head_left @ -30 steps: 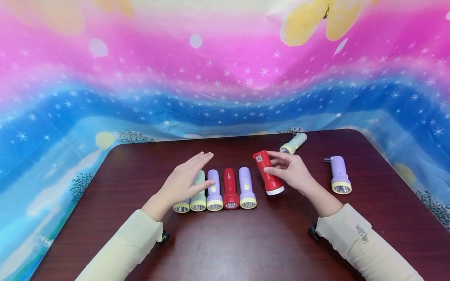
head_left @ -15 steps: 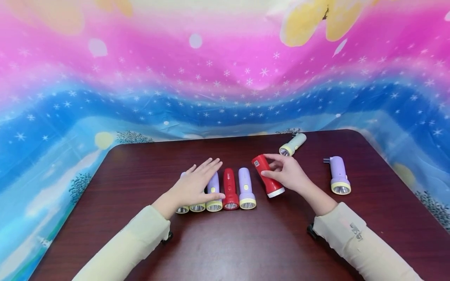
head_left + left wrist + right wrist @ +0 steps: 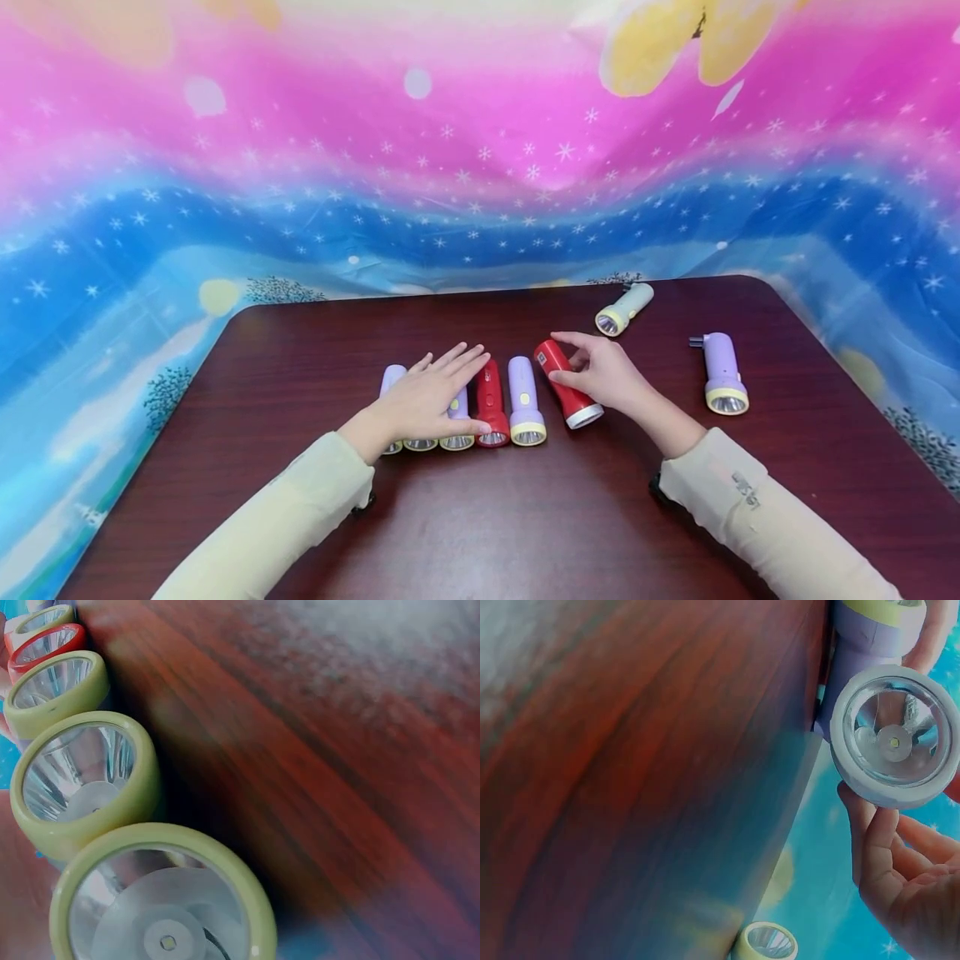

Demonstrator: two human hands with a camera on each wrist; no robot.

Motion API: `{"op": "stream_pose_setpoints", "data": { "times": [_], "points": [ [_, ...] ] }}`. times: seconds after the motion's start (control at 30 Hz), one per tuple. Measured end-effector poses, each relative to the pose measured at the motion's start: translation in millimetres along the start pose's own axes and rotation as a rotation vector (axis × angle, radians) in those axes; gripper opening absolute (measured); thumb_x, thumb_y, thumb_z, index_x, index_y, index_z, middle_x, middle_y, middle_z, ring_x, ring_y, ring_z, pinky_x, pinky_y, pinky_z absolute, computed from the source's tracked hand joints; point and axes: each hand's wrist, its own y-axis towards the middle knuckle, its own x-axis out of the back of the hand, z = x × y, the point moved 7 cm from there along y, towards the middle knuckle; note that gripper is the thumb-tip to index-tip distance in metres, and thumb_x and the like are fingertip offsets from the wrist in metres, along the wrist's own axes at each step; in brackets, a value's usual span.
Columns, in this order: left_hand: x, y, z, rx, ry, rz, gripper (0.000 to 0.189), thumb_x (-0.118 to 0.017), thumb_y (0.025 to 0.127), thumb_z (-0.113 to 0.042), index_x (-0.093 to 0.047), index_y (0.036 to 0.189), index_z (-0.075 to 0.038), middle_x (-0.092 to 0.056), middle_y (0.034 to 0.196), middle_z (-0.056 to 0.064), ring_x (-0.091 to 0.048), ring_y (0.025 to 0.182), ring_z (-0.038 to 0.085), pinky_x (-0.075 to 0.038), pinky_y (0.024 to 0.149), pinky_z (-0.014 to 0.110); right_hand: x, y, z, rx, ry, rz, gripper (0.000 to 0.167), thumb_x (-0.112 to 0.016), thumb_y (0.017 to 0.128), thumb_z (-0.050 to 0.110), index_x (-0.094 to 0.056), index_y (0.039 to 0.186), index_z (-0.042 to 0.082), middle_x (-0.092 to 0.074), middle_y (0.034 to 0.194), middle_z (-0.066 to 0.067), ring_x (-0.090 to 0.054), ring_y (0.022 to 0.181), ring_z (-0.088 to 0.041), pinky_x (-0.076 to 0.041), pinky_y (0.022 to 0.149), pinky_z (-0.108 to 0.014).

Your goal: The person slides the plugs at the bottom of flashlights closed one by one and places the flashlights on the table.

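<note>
Between thumb and fingers, my right hand [image 3: 611, 375] holds a red flashlight [image 3: 567, 387] with a white rim. It slants just right of a row of flashlights, lens toward me; whether it touches the table is unclear. In the right wrist view its white rim [image 3: 895, 799] fills the foreground. My left hand [image 3: 423, 402] lies spread over the row, fingers extended, partly hiding several flashlights. Its thumb is at the lens end of another red flashlight [image 3: 490, 396]. A purple flashlight [image 3: 523, 400] closes the row on the right. Yellow-rimmed lenses [image 3: 161, 840] line up in the left wrist view.
A pale green flashlight [image 3: 626, 308] lies slanted near the back edge of the dark wooden table [image 3: 480, 517]. Farther right is a purple flashlight [image 3: 723, 371] with plug prongs out. A patterned cloth [image 3: 480, 167] hangs behind the table.
My left hand has moved right, farther over the row. The right hand has brought the red flashlight lower and slightly left, closer to the row's right end.
</note>
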Motion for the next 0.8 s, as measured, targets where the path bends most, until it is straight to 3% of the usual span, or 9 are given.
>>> {"op": "stream_pose_setpoints", "data": {
  "times": [0.23, 0.5, 0.8],
  "points": [
    [-1.0, 3.5, -4.4, 0.000, -0.007, 0.021, 0.100, -0.055, 0.083, -0.076, -0.023, 0.159, -0.020, -0.023, 0.166, 0.000, -0.019, 0.154, 0.029, -0.025, 0.117, 0.065, -7, 1.4, 0, -0.002, -0.067, 0.035, 0.064, -0.077, 0.087, 0.020, -0.052, 0.146, 0.017, -0.069, 0.101, -0.014, -0.062, 0.086, -0.021, -0.053, 0.063, -0.028],
    [-5.2, 6.4, -9.1, 0.017, -0.014, 0.083, 0.100, -0.052, 0.083, -0.077, -0.022, 0.160, -0.021, -0.020, 0.167, -0.003, -0.015, 0.155, 0.026, -0.023, 0.119, 0.063, -12, 4.3, -3, -0.020, -0.107, 0.053, 0.064, -0.077, 0.086, 0.021, -0.053, 0.145, 0.017, -0.067, 0.090, -0.009, -0.060, 0.077, -0.019, -0.051, 0.060, -0.027],
    [-7.6, 8.5, -9.8, 0.017, 0.007, 0.099, 0.098, -0.053, 0.084, -0.076, -0.025, 0.159, -0.019, -0.022, 0.167, -0.001, -0.016, 0.155, 0.027, -0.023, 0.118, 0.064, -17, 8.9, -1, -0.013, -0.154, 0.050, 0.063, -0.078, 0.085, 0.023, -0.055, 0.143, 0.014, -0.063, 0.075, -0.007, -0.056, 0.065, -0.016, -0.047, 0.058, -0.028]
  ]
}}
